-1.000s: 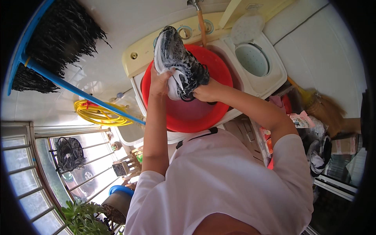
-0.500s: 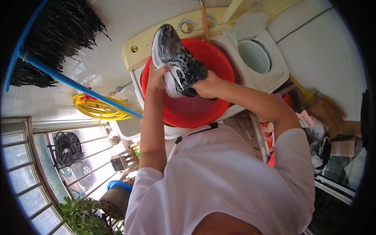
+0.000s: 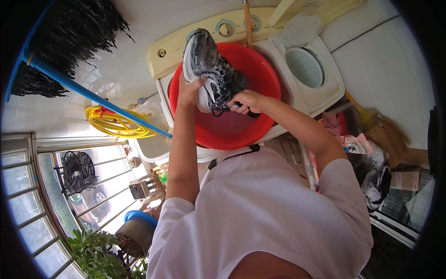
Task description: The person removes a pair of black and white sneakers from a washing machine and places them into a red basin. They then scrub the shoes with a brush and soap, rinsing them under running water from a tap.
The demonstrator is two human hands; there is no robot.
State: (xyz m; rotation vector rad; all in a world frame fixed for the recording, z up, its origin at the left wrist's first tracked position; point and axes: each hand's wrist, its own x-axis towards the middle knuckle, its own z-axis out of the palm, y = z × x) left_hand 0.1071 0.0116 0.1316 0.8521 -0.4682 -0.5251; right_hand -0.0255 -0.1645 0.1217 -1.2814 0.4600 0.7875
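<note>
My left hand [image 3: 189, 92] grips a black and white sneaker [image 3: 204, 65] by its white sole side, toe pointing up and away. Suds cover its upper and laces. Closed around a black-handled brush [image 3: 253, 114], my right hand [image 3: 247, 101] is at the shoe's ankle opening; the brush head is hidden there. Both hands hold these over a red basin [image 3: 241, 135], which has cloudy water in its bottom.
The basin sits on a cream twin-tub washing machine [image 3: 186, 53], its spin tub [image 3: 304, 68] uncovered at right. A blue mop handle [image 3: 93, 95] slants in from the left, past a coiled yellow hose [image 3: 118, 124]. A straw broom [image 3: 385, 135] stands at far right.
My right hand has drawn back slightly from the shoe opening and turned, so its fingers and the black handle now show. The left hand still holds the sneaker in nearly the same pose.
</note>
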